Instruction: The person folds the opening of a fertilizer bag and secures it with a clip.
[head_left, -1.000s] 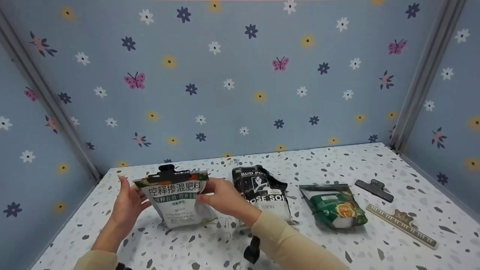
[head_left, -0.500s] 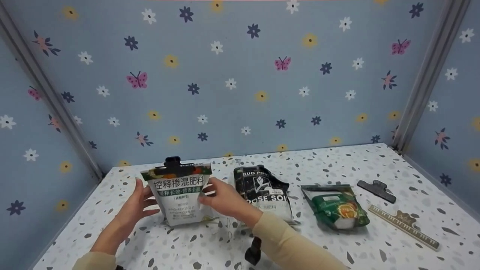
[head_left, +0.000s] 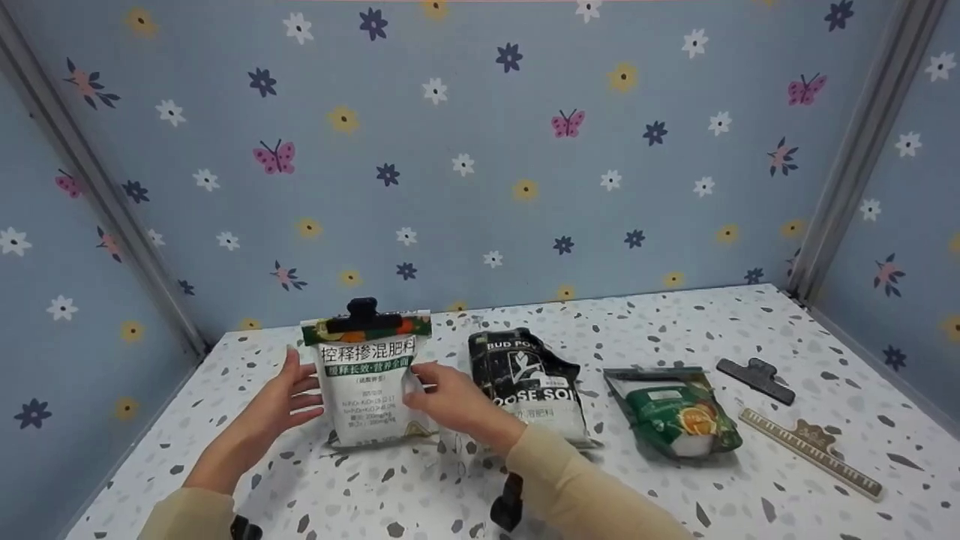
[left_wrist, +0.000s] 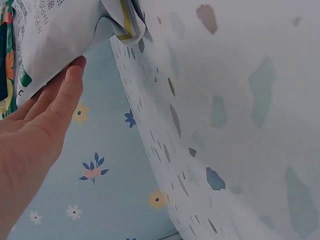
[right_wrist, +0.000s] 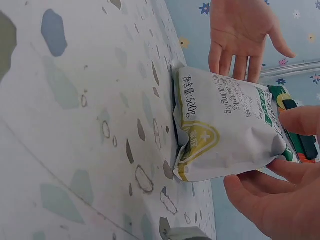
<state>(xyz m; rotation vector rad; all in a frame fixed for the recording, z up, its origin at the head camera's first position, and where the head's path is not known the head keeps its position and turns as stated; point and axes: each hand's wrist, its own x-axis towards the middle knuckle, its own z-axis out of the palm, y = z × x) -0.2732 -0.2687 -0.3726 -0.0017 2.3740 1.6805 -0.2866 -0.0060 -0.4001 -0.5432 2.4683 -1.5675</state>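
A white fertilizer bag (head_left: 375, 401) stands upright on the speckled table, its bottom on the surface. Across its green, fruit-printed top edge sits a black clip (head_left: 364, 319). My right hand (head_left: 457, 401) holds the bag's right side, thumb on the front and fingers going behind, as the right wrist view shows. Along the opposite side, my left hand (head_left: 274, 409) rests its straight fingers against the bag. In the left wrist view, the left fingers (left_wrist: 67, 95) lie flat by the bag (left_wrist: 60, 40), their tips partly hidden.
Right of the held bag lies a black-and-white bag (head_left: 525, 382), then a green bag (head_left: 679, 420) with an orange printed on it. A loose black clip (head_left: 756, 380) and a gold ruler-like clip (head_left: 814, 450) lie farther right. Flowered walls (head_left: 480, 210) enclose the table.
The bag has tipped back from a lean to upright and shifted slightly right, its top rising in view. My left hand has followed it rightward; the right hand keeps its hold.
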